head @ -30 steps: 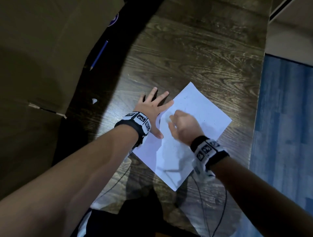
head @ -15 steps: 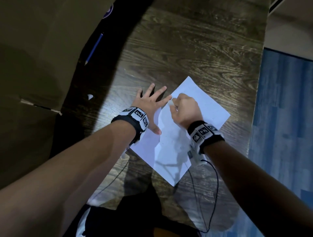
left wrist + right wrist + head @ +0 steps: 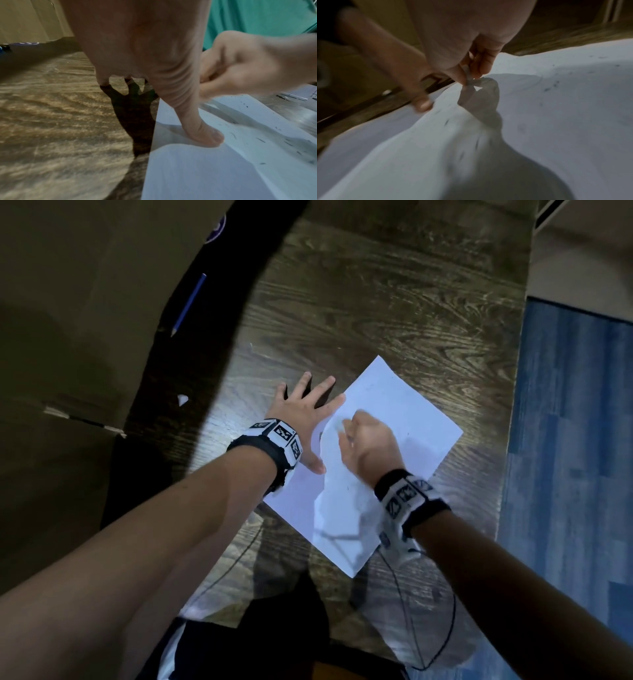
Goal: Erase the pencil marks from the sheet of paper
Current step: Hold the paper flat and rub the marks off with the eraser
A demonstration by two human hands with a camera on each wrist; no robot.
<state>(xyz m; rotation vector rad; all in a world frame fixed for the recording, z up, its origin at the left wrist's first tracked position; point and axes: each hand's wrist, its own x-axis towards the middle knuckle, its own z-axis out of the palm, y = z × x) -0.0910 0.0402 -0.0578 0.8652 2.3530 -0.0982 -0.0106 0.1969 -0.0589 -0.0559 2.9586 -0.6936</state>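
A white sheet of paper (image 3: 407, 419) lies askew on the dark wooden table (image 3: 376, 302); dark eraser crumbs speck it (image 3: 260, 140). My left hand (image 3: 301, 412) lies flat with fingers spread at the sheet's left edge, its thumb (image 3: 204, 134) and forefinger pressing the paper (image 3: 197, 169) down. My right hand (image 3: 363, 440) is curled over the middle of the sheet and pinches a small pale eraser (image 3: 471, 79) whose tip touches the paper (image 3: 556, 108). The left forefinger (image 3: 388, 67) shows beside it in the right wrist view.
A blue pencil (image 3: 189, 304) lies far left on a dark strip beside a brown cardboard box (image 3: 68, 320). A small white scrap (image 3: 182, 399) sits near it. The table's right edge (image 3: 517, 405) drops to blue flooring. Black cables (image 3: 445, 628) trail near the front edge.
My right hand with the eraser has slid back toward me across the sheet after reaching farther up half a second ago. The left hand stays pressed in place.
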